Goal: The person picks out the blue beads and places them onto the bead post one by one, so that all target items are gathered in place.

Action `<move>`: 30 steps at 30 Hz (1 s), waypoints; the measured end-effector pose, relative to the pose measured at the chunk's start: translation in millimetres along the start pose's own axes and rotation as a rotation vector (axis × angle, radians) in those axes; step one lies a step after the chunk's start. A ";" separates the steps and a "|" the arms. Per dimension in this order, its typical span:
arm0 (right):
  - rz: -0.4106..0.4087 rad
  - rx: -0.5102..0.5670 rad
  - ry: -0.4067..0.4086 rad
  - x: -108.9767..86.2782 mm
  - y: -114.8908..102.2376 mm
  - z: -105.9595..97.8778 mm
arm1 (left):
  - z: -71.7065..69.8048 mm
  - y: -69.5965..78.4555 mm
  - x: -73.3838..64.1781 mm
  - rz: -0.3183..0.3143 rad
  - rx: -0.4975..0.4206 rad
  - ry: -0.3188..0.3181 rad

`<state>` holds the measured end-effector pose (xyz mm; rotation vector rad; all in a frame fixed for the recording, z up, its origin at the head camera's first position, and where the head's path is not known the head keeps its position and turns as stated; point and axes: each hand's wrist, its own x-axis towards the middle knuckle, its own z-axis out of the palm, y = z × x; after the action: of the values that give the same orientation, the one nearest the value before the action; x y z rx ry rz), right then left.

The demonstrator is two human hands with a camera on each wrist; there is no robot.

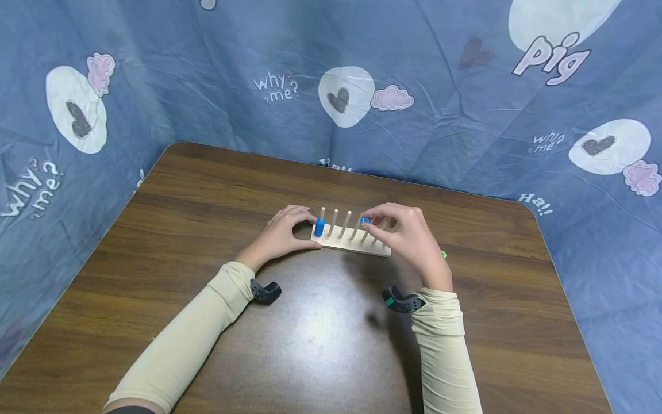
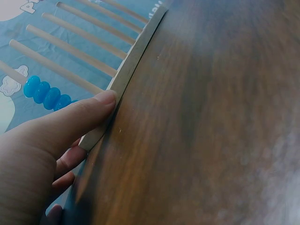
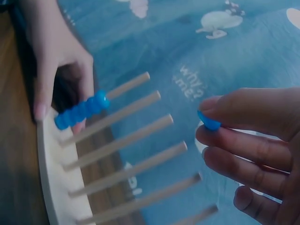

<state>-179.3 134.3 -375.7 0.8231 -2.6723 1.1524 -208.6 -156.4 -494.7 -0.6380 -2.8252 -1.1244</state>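
Note:
A pale wooden peg board (image 1: 351,246) with a row of several upright pegs stands on the table. Its leftmost peg carries a stack of blue beads (image 3: 82,112), the peg's top sticking out above them; the other pegs in the right wrist view are bare. My left hand (image 1: 281,231) grips the board's left end, thumb along the front edge (image 2: 105,97) and fingers behind. Between thumb and index finger, my right hand (image 1: 408,230) pinches one more blue bead (image 3: 210,122), held up near the peg tops and off every peg.
A small bright green piece (image 1: 443,254) shows on the table just right of my right wrist, partly hidden by it. The brown wooden table (image 1: 248,351) reaches back to a blue printed cloth (image 1: 289,132) hanging behind and at both sides.

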 end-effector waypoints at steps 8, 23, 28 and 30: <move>-0.039 0.005 -0.025 13.2 -10.3 12.9 | 1.7 0.5 0.4 -0.008 -0.005 -0.004; -0.057 0.027 0.015 37.6 -18.9 37.9 | 0.9 -0.2 -0.3 0.007 -0.009 0.008; -0.050 0.052 -0.001 45.2 -20.4 46.0 | 1.3 -0.8 -0.2 0.008 -0.009 0.007; -0.041 0.061 -0.004 47.1 -20.8 48.1 | 1.0 -0.5 -0.1 0.007 -0.011 0.004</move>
<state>-203.2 68.3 -381.7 0.8870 -2.6226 1.2296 -208.6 -156.2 -495.8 -0.6453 -2.8135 -1.1390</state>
